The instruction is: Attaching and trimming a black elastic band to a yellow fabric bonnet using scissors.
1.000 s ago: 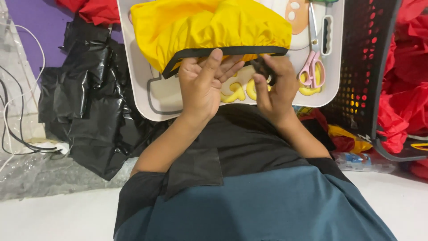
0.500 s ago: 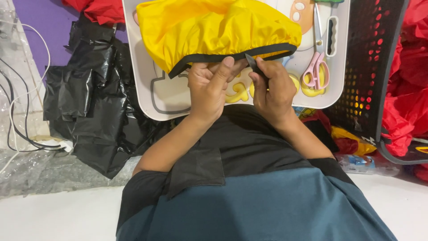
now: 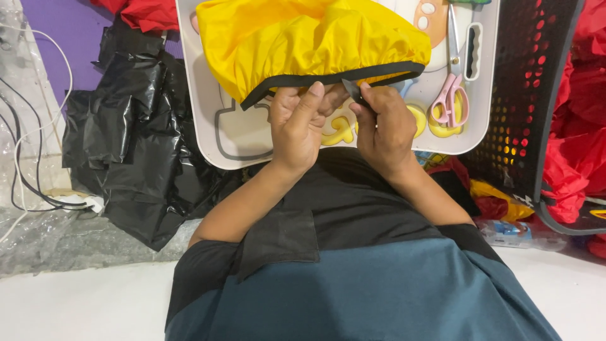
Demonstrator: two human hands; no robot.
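Note:
A bunched yellow fabric cover with a black trim band lies on a white tray. My left hand pinches the black trim at the cover's lower edge, thumb up against it. My right hand sits just to the right and grips a small dark tool whose tip touches the trim. Both hands rest over the tray's near edge, above my lap.
Pink-handled scissors and yellow-handled scissors lie on the tray's right side. A black perforated basket stands at right beside red fabric. Crumpled black plastic and white cables lie at left.
Both hands have moved up the tray towards the cover's black trim. The right hand has brought the dark tool from lower down up to the trim.

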